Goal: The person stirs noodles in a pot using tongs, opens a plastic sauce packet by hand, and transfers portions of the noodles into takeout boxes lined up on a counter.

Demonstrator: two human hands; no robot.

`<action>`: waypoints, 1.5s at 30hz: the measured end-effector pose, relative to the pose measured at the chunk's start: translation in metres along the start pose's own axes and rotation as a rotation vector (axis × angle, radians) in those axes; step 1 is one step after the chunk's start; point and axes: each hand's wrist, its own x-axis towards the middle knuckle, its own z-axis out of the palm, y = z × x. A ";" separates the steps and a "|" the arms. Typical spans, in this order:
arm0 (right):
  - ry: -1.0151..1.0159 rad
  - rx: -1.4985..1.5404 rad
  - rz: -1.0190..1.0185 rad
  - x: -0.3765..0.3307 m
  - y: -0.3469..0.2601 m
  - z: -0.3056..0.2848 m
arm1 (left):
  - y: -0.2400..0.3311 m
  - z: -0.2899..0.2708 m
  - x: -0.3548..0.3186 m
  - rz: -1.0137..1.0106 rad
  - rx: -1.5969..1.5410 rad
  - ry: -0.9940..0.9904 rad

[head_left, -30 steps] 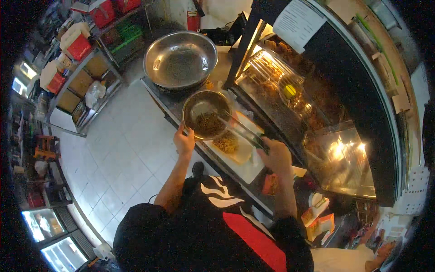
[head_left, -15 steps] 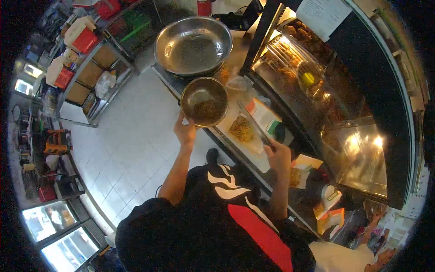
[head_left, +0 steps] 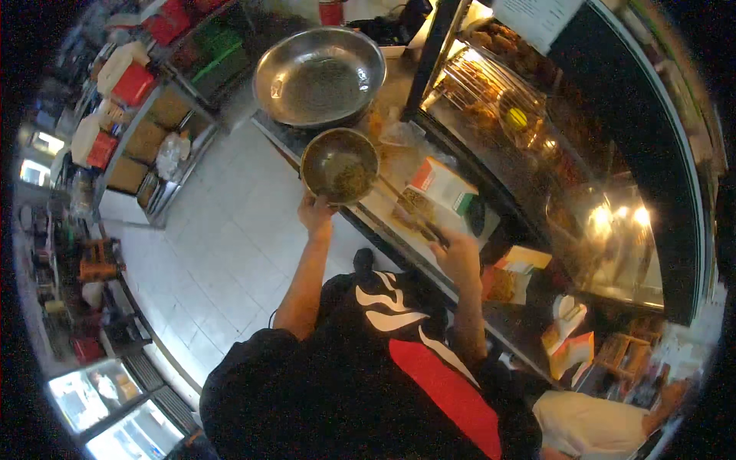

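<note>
My left hand [head_left: 316,213] grips the rim of a small round metal bowl [head_left: 313,172], tilted so that its inside shows. A heap of crumbly brown-green food [head_left: 353,181] lies in its lower part. My right hand [head_left: 458,253] is closed around the dark handle of a long, narrow metal utensil [head_left: 400,201]. Its far end reaches to the bowl's right edge; blur hides its exact kind. Under the utensil, a brownish heap of food [head_left: 416,205] rests on a pale sheet or board on the counter. An open orange, white and green carton [head_left: 443,184] lies beside it.
A large, wide metal bowl [head_left: 318,107] stands at the counter's far end. Along the right runs a lit glass food cabinet [head_left: 491,100]. Several filled cartons [head_left: 571,349] stand nearer me, by another person in a light top [head_left: 590,418]. Shelves [head_left: 146,153] line the left.
The utensil has swung left from over the food on the counter to the small bowl's edge. My right hand has moved a little left; my left hand keeps holding the bowl.
</note>
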 end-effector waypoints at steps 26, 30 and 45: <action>-0.142 -0.292 0.406 -0.008 0.084 0.003 | -0.072 -0.057 0.122 0.050 0.357 -0.419; -0.195 -0.234 0.185 -0.021 0.090 -0.001 | -0.026 0.003 0.089 -0.233 0.253 -0.219; -0.057 -0.220 0.298 -0.045 0.063 -0.041 | -0.023 -0.005 0.118 -0.222 0.213 -0.518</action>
